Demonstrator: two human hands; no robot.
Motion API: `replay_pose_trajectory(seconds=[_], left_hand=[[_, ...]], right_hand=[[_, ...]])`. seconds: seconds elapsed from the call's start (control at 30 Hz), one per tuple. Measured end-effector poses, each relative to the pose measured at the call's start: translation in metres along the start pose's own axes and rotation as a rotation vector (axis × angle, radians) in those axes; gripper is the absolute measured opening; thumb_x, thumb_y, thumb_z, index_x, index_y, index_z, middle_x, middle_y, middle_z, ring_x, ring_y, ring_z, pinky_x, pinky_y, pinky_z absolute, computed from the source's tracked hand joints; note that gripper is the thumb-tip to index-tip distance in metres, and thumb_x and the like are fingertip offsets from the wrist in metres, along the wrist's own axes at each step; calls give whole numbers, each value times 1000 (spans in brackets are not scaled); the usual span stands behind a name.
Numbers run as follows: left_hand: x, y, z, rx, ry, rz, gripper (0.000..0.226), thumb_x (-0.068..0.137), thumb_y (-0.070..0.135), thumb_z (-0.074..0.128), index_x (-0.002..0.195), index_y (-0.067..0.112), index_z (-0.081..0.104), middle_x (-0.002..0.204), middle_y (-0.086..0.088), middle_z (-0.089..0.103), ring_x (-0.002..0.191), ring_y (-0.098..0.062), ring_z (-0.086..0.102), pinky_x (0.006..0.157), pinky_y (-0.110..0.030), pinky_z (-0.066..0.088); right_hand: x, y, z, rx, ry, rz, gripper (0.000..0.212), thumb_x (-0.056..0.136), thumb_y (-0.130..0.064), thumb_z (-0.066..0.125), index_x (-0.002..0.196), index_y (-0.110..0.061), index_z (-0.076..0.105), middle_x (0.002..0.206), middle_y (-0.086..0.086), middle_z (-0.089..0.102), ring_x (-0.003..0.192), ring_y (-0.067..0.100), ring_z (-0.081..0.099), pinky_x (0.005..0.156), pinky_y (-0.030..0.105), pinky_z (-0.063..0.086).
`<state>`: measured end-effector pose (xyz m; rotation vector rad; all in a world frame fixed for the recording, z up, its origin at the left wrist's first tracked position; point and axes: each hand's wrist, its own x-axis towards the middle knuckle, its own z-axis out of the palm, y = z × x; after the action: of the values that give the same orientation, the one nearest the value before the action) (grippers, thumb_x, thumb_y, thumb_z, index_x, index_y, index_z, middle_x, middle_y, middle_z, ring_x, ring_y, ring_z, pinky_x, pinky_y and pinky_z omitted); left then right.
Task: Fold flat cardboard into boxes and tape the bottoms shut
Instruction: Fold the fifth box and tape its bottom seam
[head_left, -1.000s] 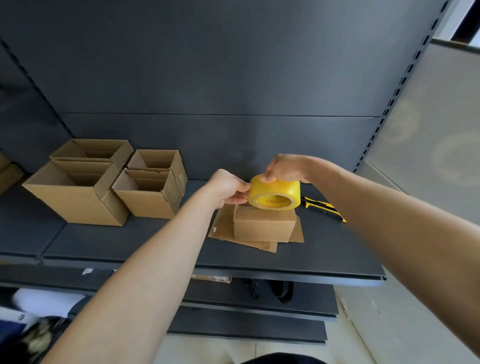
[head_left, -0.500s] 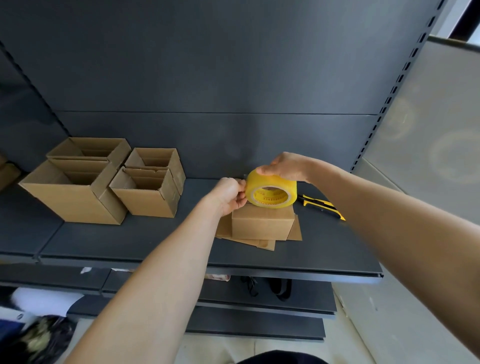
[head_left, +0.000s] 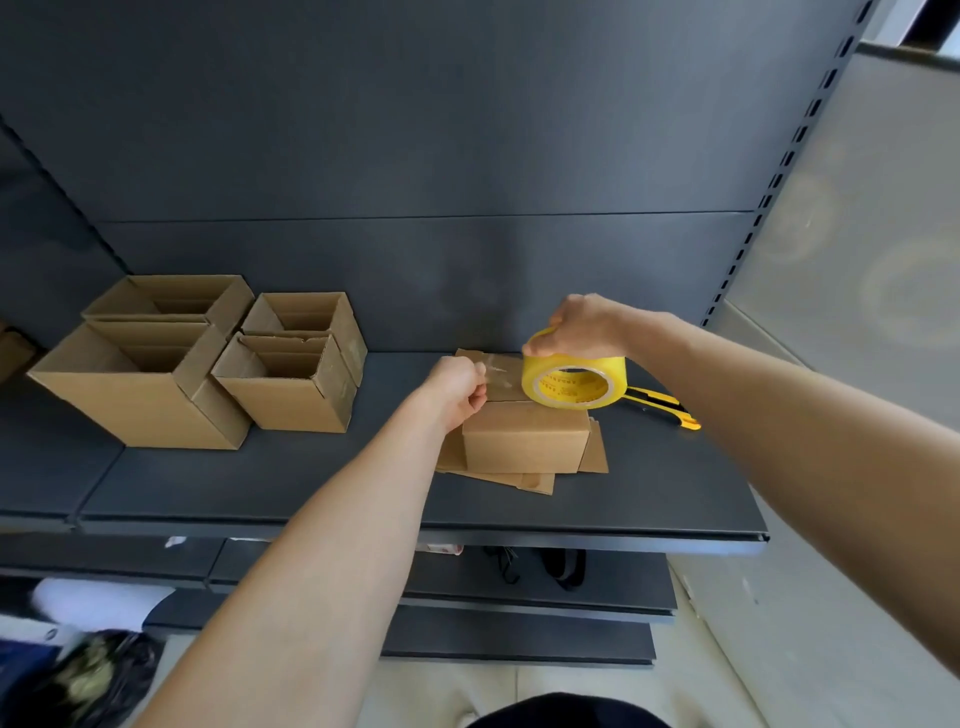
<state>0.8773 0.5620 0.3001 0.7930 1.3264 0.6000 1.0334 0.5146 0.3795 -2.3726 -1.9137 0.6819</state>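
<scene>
Nearest the camera, in front of the folded box (head_left: 524, 436), the shelf (head_left: 311, 488) lip runs bare. The box sits upturned on a few flat cardboard sheets (head_left: 530, 480), likely so its bottom faces up for taping. Just above its left top edge, the left hand (head_left: 460, 392) has its fingers (head_left: 475, 402) curled closed, pinching the free end of clear tape (head_left: 496, 371). Above its right top edge, the right hand (head_left: 582, 327) grips the yellow tape roll (head_left: 571, 382) from above, fingers wrapped around it, apparently to keep the strip taut across the seam. Right of the box, behind the roll, lies a yellow utility knife (head_left: 665, 405). Well left of the box stand four open finished boxes (head_left: 208, 364).
</scene>
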Motion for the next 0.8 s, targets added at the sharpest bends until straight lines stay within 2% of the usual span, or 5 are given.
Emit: replay_pose_trajectory(seconds=[0.27,0.5,0.6,0.7,0.8], left_hand=[[-9,-1,0,46,-119,71,14,90,16,65,91,4,58,73,-4,48,67,-13,48,75,-29,53],[-2,-11,-5,-93,56,55,29,99,10,49,124,-5,48,89,-11,48,65,-17,52,81,-41,57],[-3,-11,-8,-71,74,84,31,100,11,46,126,-6,47,90,-11,54,84,-25,66,75,-35,59],[-3,-10,-13,-48,131,84,30,101,9,43,127,-4,46,119,-12,60,100,-32,66,64,-28,59],[-4,-12,-16,-30,180,46,32,101,5,40,132,2,43,129,-6,56,107,-31,63,65,-29,54]], right_hand=[[10,-17,5,-124,-34,-57,45,81,-57,59,68,-13,54,71,2,55,64,20,52,58,27,39],[8,-21,0,-48,-85,-85,38,86,-51,50,95,-17,65,94,6,62,83,24,58,70,31,45],[12,-30,2,-64,-89,-72,32,86,-48,53,96,-19,62,86,2,58,78,20,55,68,30,43],[20,-41,2,-121,-70,-62,29,84,-51,56,88,-23,58,78,-3,53,71,15,52,67,30,41],[24,-47,7,-178,-68,-66,37,81,-61,56,89,-25,56,83,-4,56,84,21,56,75,33,45]])
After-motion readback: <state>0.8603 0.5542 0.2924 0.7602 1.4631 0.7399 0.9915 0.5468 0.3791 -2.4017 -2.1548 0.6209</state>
